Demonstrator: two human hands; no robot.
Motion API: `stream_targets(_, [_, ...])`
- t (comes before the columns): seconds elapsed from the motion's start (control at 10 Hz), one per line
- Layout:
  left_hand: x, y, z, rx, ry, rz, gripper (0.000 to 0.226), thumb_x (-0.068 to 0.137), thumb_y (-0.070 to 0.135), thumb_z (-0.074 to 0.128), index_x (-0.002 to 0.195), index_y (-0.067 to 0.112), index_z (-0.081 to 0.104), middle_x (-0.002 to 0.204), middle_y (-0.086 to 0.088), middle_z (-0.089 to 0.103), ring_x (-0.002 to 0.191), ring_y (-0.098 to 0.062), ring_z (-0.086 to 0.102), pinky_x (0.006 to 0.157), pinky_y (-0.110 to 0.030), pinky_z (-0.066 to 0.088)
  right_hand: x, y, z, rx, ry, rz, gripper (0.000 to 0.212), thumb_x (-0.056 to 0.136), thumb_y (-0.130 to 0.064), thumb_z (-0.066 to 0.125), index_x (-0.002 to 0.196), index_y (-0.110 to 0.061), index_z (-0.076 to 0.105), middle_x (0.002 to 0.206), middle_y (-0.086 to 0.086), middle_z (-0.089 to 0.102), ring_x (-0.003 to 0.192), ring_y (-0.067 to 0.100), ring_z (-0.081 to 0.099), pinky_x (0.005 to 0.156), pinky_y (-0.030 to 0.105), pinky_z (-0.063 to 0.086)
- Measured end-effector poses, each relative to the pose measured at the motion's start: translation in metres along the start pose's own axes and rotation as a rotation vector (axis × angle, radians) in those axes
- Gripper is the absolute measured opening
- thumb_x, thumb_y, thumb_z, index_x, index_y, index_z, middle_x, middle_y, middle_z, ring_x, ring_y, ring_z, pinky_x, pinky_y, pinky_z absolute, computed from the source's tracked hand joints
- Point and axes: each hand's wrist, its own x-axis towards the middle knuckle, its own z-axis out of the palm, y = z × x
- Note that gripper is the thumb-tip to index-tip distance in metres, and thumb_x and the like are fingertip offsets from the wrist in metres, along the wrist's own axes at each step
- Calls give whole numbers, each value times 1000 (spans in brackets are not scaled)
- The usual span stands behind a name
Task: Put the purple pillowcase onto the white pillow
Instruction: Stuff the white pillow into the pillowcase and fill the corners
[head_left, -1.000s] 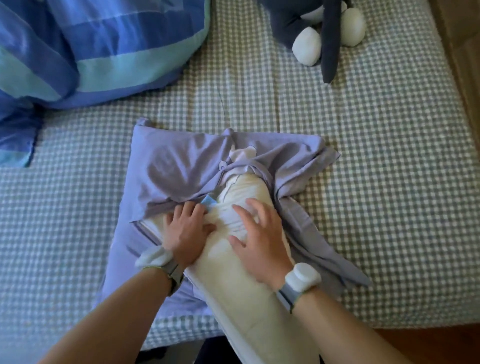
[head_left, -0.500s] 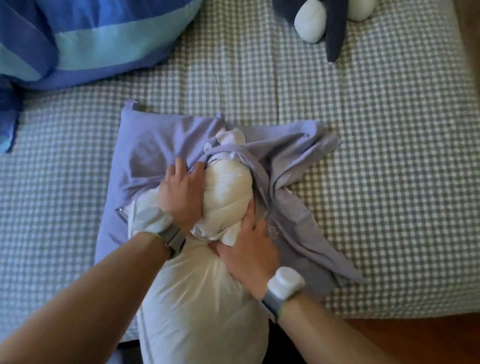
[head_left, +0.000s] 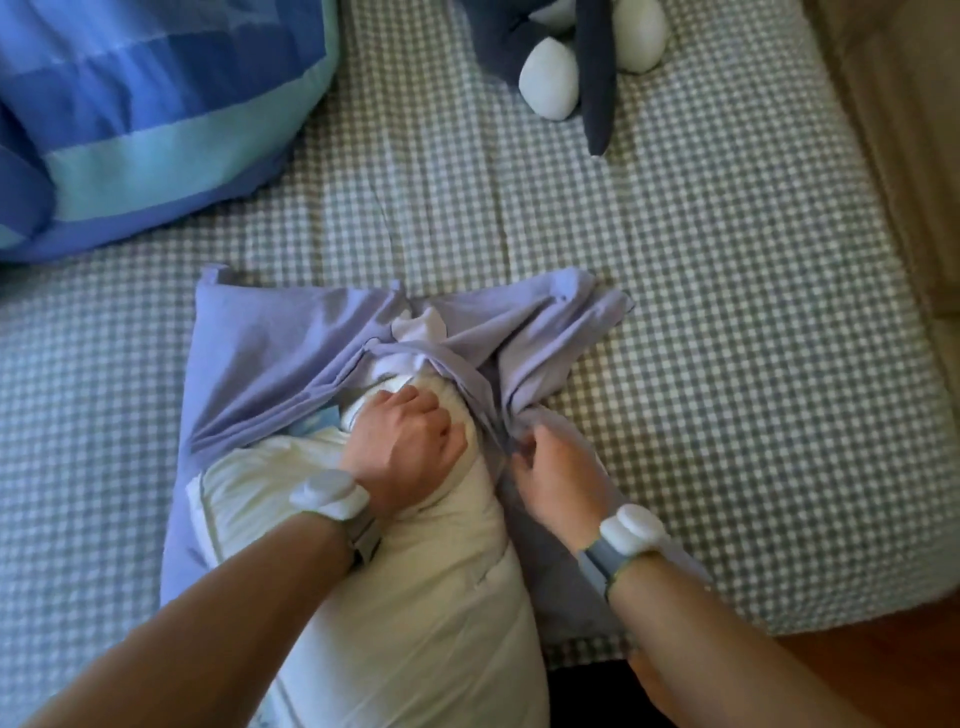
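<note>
The white pillow (head_left: 415, 587) lies lengthwise on the bed, its far end tucked inside the mouth of the purple pillowcase (head_left: 270, 353). The pillowcase is bunched and twisted around that end, with a white corner showing through a gap at the top. My left hand (head_left: 405, 441) grips the pillow's far end with curled fingers. Just to the right, my right hand (head_left: 550, 467) pinches the pillowcase's gathered right edge beside the pillow. The near end of the pillow hangs over the bed's front edge.
The bed has a grey and white checked sheet (head_left: 727, 312). A blue striped duvet (head_left: 130, 114) is heaped at the back left. A dark blue and white soft toy (head_left: 571, 57) lies at the back. Wooden floor (head_left: 883, 665) shows at the right front.
My left hand moved to the top of the pillow's end and curled round it. My right hand left the pillow and took hold of the pillowcase's right edge.
</note>
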Motion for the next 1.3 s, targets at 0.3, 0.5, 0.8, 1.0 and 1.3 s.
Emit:
stream_targets(0.3, [42,4,11,340,-167,3,19,63,9,74,57,22,61,45,0,53,39,-20,55,42,-25,40,65,-11,20,-314,438,157,9,96,-25,53,96,-17,55,90,12,52,78,31,54,66,42,39])
stream_targets(0.5, [45,15,27,291,175,747,17,87,4,46,92,15,57,90,-10,60,79,-30,58,74,-42,47,29,26,-18,-153,668,286,48,57,6,67,101,-14,63,104,11,53,91,33,47,75,41,39])
stream_targets(0.8, [73,5,41,24,256,471,20,90,8,51,102,10,67,121,-18,61,119,-42,54,105,-57,36,6,-18,3,56,715,-241,28,99,-10,49,115,-3,71,119,12,64,114,29,57,104,36,43])
stream_targets(1.0, [81,6,20,-482,192,-264,14,78,22,48,77,21,33,62,-7,53,61,-35,55,55,-41,43,29,-20,25,7,436,61,61,87,-14,63,145,-13,43,121,6,58,92,20,66,72,21,51])
stream_targets(1.3, [106,15,34,129,191,-34,16,74,8,54,85,12,65,74,-9,57,42,-33,56,34,-30,32,65,4,1,32,740,75,29,77,4,58,102,-7,64,105,11,60,95,27,53,83,37,48])
